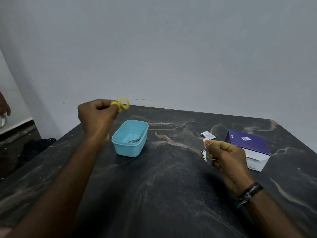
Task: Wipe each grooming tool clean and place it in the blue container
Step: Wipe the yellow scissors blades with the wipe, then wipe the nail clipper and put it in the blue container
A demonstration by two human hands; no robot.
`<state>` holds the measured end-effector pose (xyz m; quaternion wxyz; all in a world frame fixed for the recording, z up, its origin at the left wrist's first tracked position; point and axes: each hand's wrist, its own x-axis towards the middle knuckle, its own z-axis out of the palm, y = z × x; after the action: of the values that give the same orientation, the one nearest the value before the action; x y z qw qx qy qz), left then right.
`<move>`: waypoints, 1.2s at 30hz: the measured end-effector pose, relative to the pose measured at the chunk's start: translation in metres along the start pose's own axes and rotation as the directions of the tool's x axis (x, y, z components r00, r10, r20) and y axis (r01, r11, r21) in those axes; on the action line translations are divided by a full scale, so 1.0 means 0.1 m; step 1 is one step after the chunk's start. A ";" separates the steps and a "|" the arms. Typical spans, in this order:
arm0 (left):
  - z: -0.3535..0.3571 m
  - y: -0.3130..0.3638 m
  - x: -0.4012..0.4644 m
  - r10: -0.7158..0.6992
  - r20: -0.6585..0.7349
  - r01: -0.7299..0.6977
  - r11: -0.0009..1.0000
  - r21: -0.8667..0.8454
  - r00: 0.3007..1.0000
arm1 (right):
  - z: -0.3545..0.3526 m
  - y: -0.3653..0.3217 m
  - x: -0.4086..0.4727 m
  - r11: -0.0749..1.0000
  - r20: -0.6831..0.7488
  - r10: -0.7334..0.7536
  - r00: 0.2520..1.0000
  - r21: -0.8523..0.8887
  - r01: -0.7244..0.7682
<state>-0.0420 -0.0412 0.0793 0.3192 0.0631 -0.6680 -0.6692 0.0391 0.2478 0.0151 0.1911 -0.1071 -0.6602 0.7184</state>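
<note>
My left hand [97, 115] is raised above and left of the blue container [120, 148] and grips small scissors with yellow handles [123, 104]; the blades are hidden in the fist. Something metallic lies inside the container. My right hand [226, 157] hovers over the table to the right and pinches a small white wipe [205, 141] between thumb and fingers. A silver nail clipper [204, 155] lies on the table just left of that hand.
A purple and white box [250, 148] stands at the right of the dark marble table [163, 186]. A torn white sachet [207, 135] lies behind my right hand. A wall rises behind the table; another person's hand [4, 107] shows at far left.
</note>
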 end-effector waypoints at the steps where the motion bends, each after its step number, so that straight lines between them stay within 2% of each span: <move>1: -0.01 -0.07 0.00 0.068 -0.004 -0.067 0.990 0.126 0.998 | 0.00 -0.01 0.00 1.000 -0.006 0.001 1.000 0.005 -0.001; 3: 0.00 -0.21 -0.04 0.142 0.063 -0.155 0.938 0.312 0.988 | -0.01 -0.03 -0.01 1.000 -0.016 0.000 1.000 0.013 0.000; 6: 0.05 -0.39 -0.04 0.184 0.237 -0.272 0.866 0.420 0.954 | -0.02 -0.05 -0.02 1.000 -0.023 0.000 1.000 0.010 0.000; 12: 0.14 -0.58 0.13 0.306 0.415 -0.482 0.761 0.435 0.857 | -0.02 -0.02 -0.01 1.000 -0.012 -0.001 1.000 -0.011 0.001; 14: 0.17 -0.64 0.19 0.312 0.452 -0.513 0.737 0.440 0.836 | -0.01 0.00 -0.01 1.000 -0.004 -0.008 1.000 -0.025 0.008; 19: 0.15 -0.66 0.29 0.257 0.482 -0.479 0.770 0.421 0.838 | -0.02 0.04 0.02 0.999 0.005 -0.031 1.000 -0.044 0.031; 21: 0.14 -0.61 0.31 0.234 0.534 -0.512 0.723 0.463 0.813 | -0.02 0.05 0.04 0.998 0.007 -0.030 1.000 -0.046 0.031; 24: 0.10 -0.56 0.31 0.179 0.618 -0.587 0.589 0.556 0.765 | -0.02 0.07 0.05 0.999 0.015 -0.023 1.000 -0.043 0.024; 26: 0.07 -0.51 0.30 0.115 0.632 -0.592 0.508 0.626 0.767 | -0.02 0.07 0.04 0.999 0.012 -0.020 1.000 -0.040 0.021; 28: 0.06 -0.45 0.26 0.061 0.630 -0.579 0.472 0.665 0.774 | -0.03 0.05 0.04 0.999 0.000 -0.025 1.000 -0.036 0.025; 31: 0.04 -0.39 0.19 0.041 0.627 -0.569 0.471 0.675 0.778 | -0.06 0.02 0.04 0.999 -0.037 -0.036 0.999 -0.031 0.035; 34: 0.06 -0.33 0.09 0.202 0.600 -0.620 0.434 0.654 0.774 | -0.09 0.00 0.08 0.998 -0.094 -0.058 0.994 -0.009 0.057; 36: 0.12 -0.26 -0.05 0.367 0.591 -0.695 0.411 0.590 0.718 | -0.10 0.01 0.11 0.997 -0.126 -0.075 0.989 0.003 0.075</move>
<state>-0.0535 -0.0308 0.0543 0.3248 -0.1525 -0.9186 -0.1656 0.0329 0.2620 0.0145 0.2598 -0.1267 -0.6476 0.7050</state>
